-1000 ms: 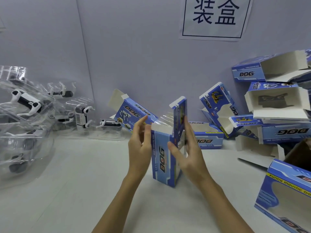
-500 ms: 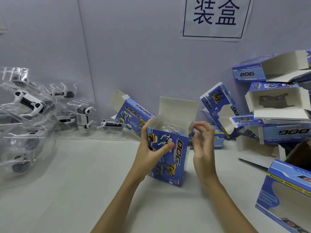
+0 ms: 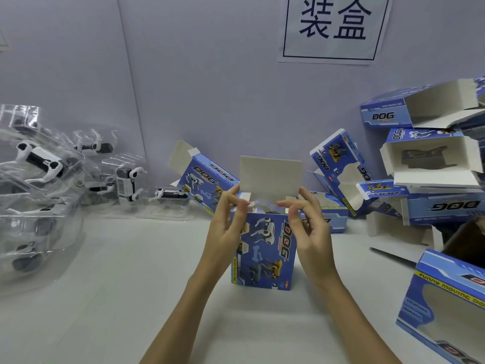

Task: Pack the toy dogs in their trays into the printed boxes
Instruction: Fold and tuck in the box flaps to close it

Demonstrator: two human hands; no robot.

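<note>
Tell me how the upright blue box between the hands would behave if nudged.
The upright blue printed cardboard box stands on its narrow end, so it probably tips easily. Its thin card walls likely flex under pressure. The raised white top flap is unlatched and would likely flop.

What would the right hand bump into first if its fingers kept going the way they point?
The right hand points its fingers left across the open top of the standing box, so it would probably meet the left hand first; depth is unclear.

The wall sign [image 3: 333,28] reads "装盒". The upright box [image 3: 265,250] between the hands bears "DOG" and "FUNNY MOVING DOG" — the window box [image 3: 443,306] at right shows "FUNNY MOVING".
</note>
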